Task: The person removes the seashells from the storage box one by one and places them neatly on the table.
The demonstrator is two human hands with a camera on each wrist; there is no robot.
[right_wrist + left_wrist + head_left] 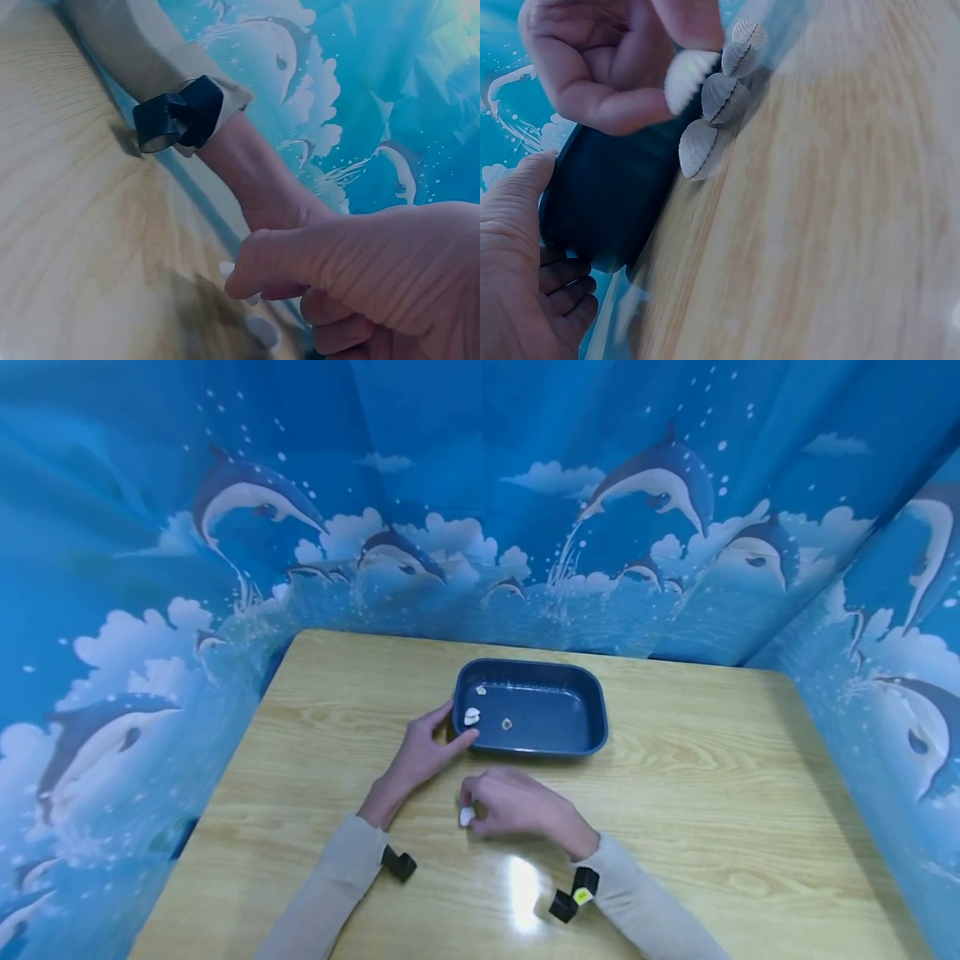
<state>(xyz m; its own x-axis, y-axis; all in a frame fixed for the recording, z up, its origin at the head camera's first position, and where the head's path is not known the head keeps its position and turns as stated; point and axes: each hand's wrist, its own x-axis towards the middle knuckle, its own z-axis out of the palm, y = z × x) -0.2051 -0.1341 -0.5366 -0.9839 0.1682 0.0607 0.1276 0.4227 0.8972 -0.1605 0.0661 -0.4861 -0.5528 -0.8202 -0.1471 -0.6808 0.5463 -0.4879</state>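
right hand (517, 802): thumb and forefinger set narrow, pinching one white ribbed shell (686, 81) at its edge. four more ribbed shells (700, 150) lie in a row just beside those fingertips, on the wood-grain table (712, 827); tucking the spare fingers likely avoids nudging them. light pressure seems enough, as the scalloped lip could slip or chip. left hand (420, 752): thumb and fingers bracket one end of the blue basin (547, 714), a sound hold for steadying it. inside, near the left fingertips: white shell (472, 717), plus two pale bits (507, 724), too small to name.
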